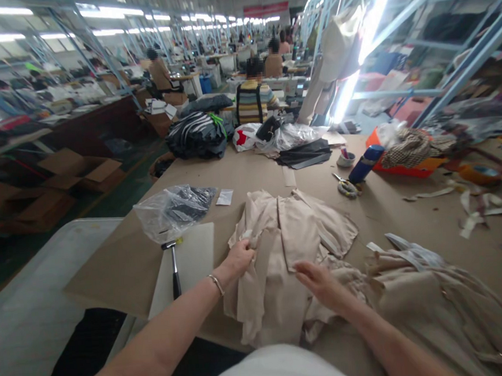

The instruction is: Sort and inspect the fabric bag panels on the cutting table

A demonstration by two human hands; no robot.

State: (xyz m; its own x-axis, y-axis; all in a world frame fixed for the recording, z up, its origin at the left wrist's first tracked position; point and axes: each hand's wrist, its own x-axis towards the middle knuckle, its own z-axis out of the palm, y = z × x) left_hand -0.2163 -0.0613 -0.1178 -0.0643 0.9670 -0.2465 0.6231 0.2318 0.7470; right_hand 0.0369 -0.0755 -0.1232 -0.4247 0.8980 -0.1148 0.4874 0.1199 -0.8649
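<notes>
A beige garment [289, 237] lies spread on the brown worktable [392, 211] in front of me. My left hand [240, 256] pinches a fold at the garment's left edge. My right hand [322, 284] rests flat on the lower middle of the cloth, fingers together and pointing left. A second heap of beige fabric [442, 300] lies just right of my right arm.
A hammer [174, 267] lies on a pale board [196, 262] left of the garment, beside a clear plastic bag [172, 208]. Scissors [346, 186], a blue bottle [365, 163] and an orange tray [410, 167] stand farther back. Dark bundles [197, 135] sit at the far edge. People work at tables beyond.
</notes>
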